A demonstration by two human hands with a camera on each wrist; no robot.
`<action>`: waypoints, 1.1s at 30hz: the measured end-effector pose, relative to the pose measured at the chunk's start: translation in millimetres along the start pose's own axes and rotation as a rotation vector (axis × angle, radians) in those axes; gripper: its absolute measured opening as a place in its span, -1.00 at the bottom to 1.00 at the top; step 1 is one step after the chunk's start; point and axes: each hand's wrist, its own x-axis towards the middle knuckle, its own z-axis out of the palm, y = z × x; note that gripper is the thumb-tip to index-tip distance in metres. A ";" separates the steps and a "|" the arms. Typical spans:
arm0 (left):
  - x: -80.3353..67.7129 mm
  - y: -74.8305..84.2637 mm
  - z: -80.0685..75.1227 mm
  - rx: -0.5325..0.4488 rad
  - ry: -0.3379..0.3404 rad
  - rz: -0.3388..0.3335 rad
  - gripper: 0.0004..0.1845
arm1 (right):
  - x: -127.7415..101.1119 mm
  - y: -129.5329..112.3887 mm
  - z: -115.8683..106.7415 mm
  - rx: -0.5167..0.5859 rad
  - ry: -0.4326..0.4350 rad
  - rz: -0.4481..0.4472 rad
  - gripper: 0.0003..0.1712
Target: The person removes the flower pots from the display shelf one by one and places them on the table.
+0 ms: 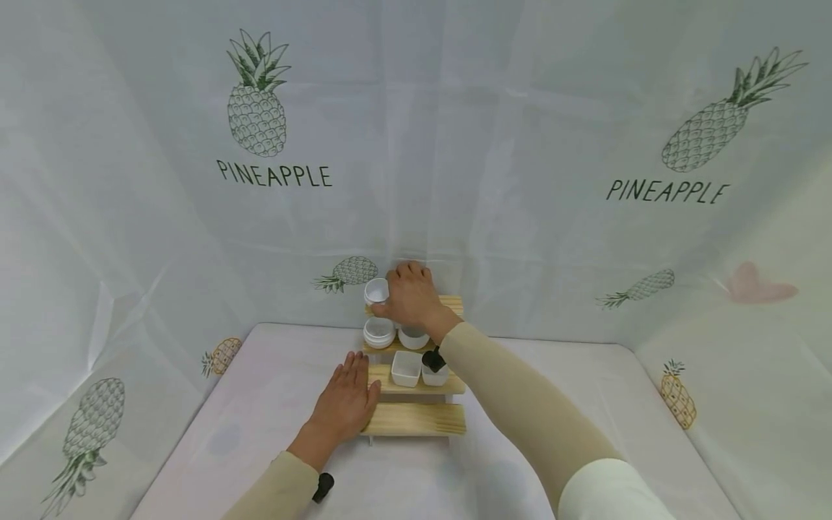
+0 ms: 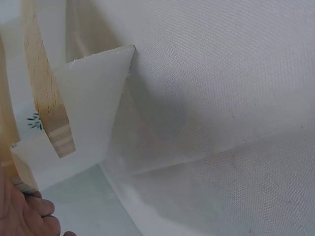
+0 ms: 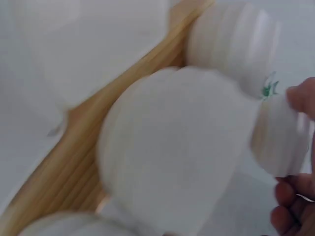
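Note:
A tiered rack with wooden shelves (image 1: 416,419) and white side panels (image 2: 93,93) stands on the table. My left hand (image 1: 344,399) rests against its left side, fingers extended, thumb over a lower shelf. At the top shelf my right hand (image 1: 411,295) pinches a white ribbed bowl (image 3: 280,135) between thumb and fingers; the hand hides most of it in the head view. Beside it, on the left, is another white bowl (image 1: 375,290). Below stand a round bowl (image 1: 379,332) and a second round bowl (image 1: 413,338), then a square bowl (image 1: 406,368) and another square bowl (image 1: 435,375), partly covered by the wrist camera.
A white curtain (image 1: 507,238) with pineapple prints hangs close behind the rack and along both sides. The white tablecloth (image 1: 273,404) spreads around the rack. Black wrist cameras sit near both hands, the right one (image 1: 433,360) over the square bowls.

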 end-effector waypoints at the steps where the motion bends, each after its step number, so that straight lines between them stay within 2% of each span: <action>1: 0.4 -0.1 0.3 0.006 -0.005 -0.002 -0.29 | -0.8 1.1 0.2 -0.007 0.018 -0.012 -0.22; 7: 3.2 -2.9 4.3 0.021 -0.025 -0.009 -0.28 | -5.7 9.2 -0.9 -0.096 0.135 -0.086 -0.26; 16: 2.4 -0.6 3.0 0.003 -0.016 -0.010 -0.28 | -19.2 21.7 -11.1 -0.112 0.206 -0.110 -0.25; 23: 3.9 -2.5 5.2 0.019 -0.035 -0.010 -0.27 | -33.2 37.5 -22.9 -0.080 0.218 -0.087 -0.27; 33: 4.3 -2.7 8.6 -0.004 -0.029 -0.019 -0.26 | -60.1 63.9 -37.1 -0.068 0.223 -0.042 -0.24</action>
